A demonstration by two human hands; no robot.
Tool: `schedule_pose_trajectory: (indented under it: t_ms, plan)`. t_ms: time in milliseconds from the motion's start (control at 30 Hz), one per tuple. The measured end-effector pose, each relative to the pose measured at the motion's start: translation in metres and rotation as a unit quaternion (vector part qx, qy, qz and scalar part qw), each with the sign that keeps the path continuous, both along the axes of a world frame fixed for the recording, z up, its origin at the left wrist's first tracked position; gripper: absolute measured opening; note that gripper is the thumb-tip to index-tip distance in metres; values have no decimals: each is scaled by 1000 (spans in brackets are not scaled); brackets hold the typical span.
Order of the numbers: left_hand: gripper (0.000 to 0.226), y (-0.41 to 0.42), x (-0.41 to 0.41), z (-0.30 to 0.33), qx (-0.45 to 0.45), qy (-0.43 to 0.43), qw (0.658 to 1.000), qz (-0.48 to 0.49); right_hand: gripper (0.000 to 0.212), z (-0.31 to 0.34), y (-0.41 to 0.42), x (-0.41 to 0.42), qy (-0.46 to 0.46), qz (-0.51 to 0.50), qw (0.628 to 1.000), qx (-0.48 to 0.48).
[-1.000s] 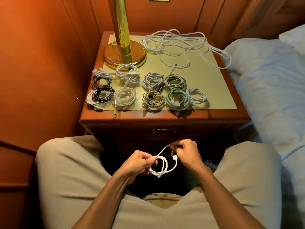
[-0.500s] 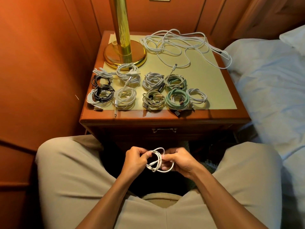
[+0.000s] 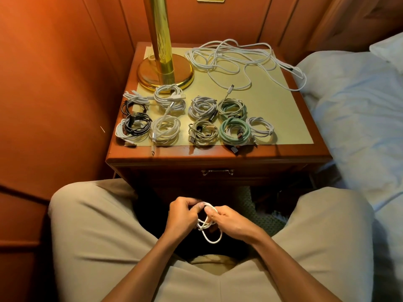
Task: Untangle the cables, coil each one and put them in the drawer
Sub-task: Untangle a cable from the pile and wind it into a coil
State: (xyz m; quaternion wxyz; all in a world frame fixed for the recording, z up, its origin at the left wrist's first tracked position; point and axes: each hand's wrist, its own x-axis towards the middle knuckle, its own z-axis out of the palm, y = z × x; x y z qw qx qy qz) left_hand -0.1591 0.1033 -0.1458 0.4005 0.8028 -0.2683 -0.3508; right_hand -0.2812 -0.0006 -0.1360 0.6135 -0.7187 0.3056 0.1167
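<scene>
Your left hand [image 3: 182, 216] and right hand [image 3: 229, 222] both pinch the small white cable [image 3: 208, 231], low in front of the nightstand [image 3: 218, 158]. If either pinch eases, its loops could spring apart. On the nightstand I count about ten coiled bundles [image 3: 196, 118] along the front and one loose white tangle [image 3: 244, 62] behind; its drawer [image 3: 217, 172] is closed.

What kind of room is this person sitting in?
Probably a bedroom, maybe a hotel room: a wooden nightstand with a drawer handle stands beside a bed with white bedding, and a brass lamp stands on it against wood-panelled walls.
</scene>
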Motion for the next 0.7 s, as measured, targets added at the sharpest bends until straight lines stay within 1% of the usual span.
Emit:
schedule_pose_trajectory:
  t_ms: [67, 167, 200, 233, 300, 367, 433, 467, 533, 600, 633, 667, 700]
  plan:
    - [12, 0, 1, 2, -18, 50, 998, 20, 40, 1, 1, 1, -5, -17, 1000, 12]
    - [15, 0, 0, 6, -49, 160, 985, 33, 35, -2, -1, 4, 3, -98, 995, 3]
    - [20, -1, 0, 7, -56, 171, 983, 32, 36, -4, -2, 6, 10, -133, 991, 15]
    - [24, -1, -1, 7, -63, 161, 984, 32, 37, -6, -3, 7, 14, -169, 984, 45]
    - [25, -2, -1, 6, -70, 81, 994, 15, 38, -7, -5, 8, 7, -233, 964, 126]
    - [22, -1, -3, 6, -76, -9, 997, -1, 38, -7, -7, 9, -13, -270, 942, 198]
    - [9, -1, -3, 2, -74, -99, 992, -21, 37, -5, -9, 9, -24, -302, 918, 257]
    - [7, -1, -2, 0, -66, -129, 988, -43, 37, -5, -10, 10, -26, -318, 907, 275]
    - [12, 0, 0, -5, -44, -165, 981, -97, 37, -4, -11, 10, -25, -323, 904, 280]
    - [11, 1, 2, -9, -24, -199, 970, -140, 37, -4, -10, 8, -22, -298, 917, 266]
    - [10, 1, 2, -10, -22, -214, 965, -150, 36, -3, -9, 7, -16, -284, 927, 247]
    - [9, 2, 2, -10, -25, -227, 962, -152, 36, -2, -9, 7, -6, -268, 941, 207]
    - [9, 3, 1, -10, -36, -241, 959, -147, 35, -1, -11, 6, 11, -250, 957, 146]
